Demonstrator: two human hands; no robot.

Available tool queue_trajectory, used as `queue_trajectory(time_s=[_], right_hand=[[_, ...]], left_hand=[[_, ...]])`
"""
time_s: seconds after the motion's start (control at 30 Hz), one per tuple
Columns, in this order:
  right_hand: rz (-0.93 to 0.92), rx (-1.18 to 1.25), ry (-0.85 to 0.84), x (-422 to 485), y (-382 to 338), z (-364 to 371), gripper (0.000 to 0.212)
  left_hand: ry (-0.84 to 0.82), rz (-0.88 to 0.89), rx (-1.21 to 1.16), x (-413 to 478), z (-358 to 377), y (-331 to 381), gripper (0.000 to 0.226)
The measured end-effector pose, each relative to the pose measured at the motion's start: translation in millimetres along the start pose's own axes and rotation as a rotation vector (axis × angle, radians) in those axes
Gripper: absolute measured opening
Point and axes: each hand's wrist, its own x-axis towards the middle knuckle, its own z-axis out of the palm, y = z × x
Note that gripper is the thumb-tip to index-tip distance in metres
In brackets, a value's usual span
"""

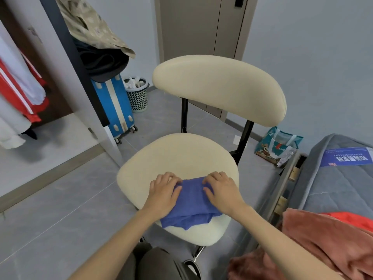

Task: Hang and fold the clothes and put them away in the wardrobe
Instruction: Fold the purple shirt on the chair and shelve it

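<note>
The holey basket point(137, 98) at the back is stuffed with white things. The wardrobe point(58, 98) holds red and white clothes point(18, 91), blurry and cut off. The blue cloth point(191, 205) lies on the chair point(171, 156) seat. The left hand point(164, 191) and right hand point(222, 189) sit side by side on it, curled fingers point(217, 175) pinching its far edge.

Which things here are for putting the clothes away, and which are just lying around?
For the job: blue cloth, held by left hand and right hand; chair under it; pink clothes on the bed; wardrobe with hanging clothes.
Just lying about: blue suitcase, bin, bag on the floor.
</note>
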Motion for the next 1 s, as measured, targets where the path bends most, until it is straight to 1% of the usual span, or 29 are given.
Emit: queue_trajectory(time_s=[0.03, 0.1, 0.13, 0.17, 0.23, 0.27, 0.33, 0.37, 0.43, 0.5, 0.57, 0.63, 0.7, 0.73, 0.8, 0.9, 1.0], right_hand=[[0.003, 0.066, 0.013, 1, -6, 8, 0.050], [0.051, 0.147, -0.040, 1, -15, 31, 0.079], [0.084, 0.148, -0.084, -1, -16, 44, 0.088], [0.102, 0.141, -0.109, -4, -15, 58, 0.091], [0.105, 0.121, -0.095, -13, -7, 80, 0.088], [0.109, 0.115, -0.085, -18, -3, 86, 0.087], [0.130, 0.130, -0.080, -24, 5, 91, 0.084], [0.141, 0.144, -0.082, -24, 7, 91, 0.083], [0.165, 0.154, -0.076, -23, 7, 87, 0.084], [0.236, 0.189, -0.062, -24, 5, 83, 0.089], [0.333, 0.293, -0.045, -25, 3, 79, 0.088], [0.380, 0.391, -0.004, -27, -1, 74, 0.079], [0.395, 0.440, 0.043, -26, -7, 71, 0.069], [0.414, 0.463, 0.066, -25, -9, 68, 0.068], [0.469, 0.583, 0.111, -20, -11, 65, 0.073], [0.584, 0.930, 0.137, -13, -12, 60, 0.081], [0.592, 1.042, 0.093, -8, -13, 56, 0.072]], left_hand=[[-0.013, -0.035, 0.010, 3, 8, 3, 0.056], [-0.126, -0.116, 0.065, 5, 26, 10, 0.050], [-0.184, -0.148, 0.104, 5, 35, 12, 0.051], [-0.227, -0.169, 0.145, 3, 43, 13, 0.054], [-0.252, -0.207, 0.196, -4, 57, 11, 0.064], [-0.250, -0.235, 0.186, -8, 62, 10, 0.064], [-0.249, -0.308, 0.114, -11, 68, 10, 0.056], [-0.241, -0.337, 0.084, -12, 69, 10, 0.056], [-0.204, -0.394, 0.016, -14, 66, 12, 0.057], [-0.102, -0.473, -0.132, -16, 61, 14, 0.055], [0.028, -0.528, -0.273, -20, 58, 15, 0.053], [0.133, -0.562, -0.402, -25, 55, 16, 0.052], [0.202, -0.589, -0.524, -27, 55, 17, 0.054], [0.223, -0.596, -0.575, -28, 54, 16, 0.057], [0.231, -0.604, -0.643, -27, 53, 13, 0.064], [0.192, -0.564, -0.648, -27, 52, 9, 0.072], [0.195, -0.521, -0.693, -28, 48, 8, 0.067]])
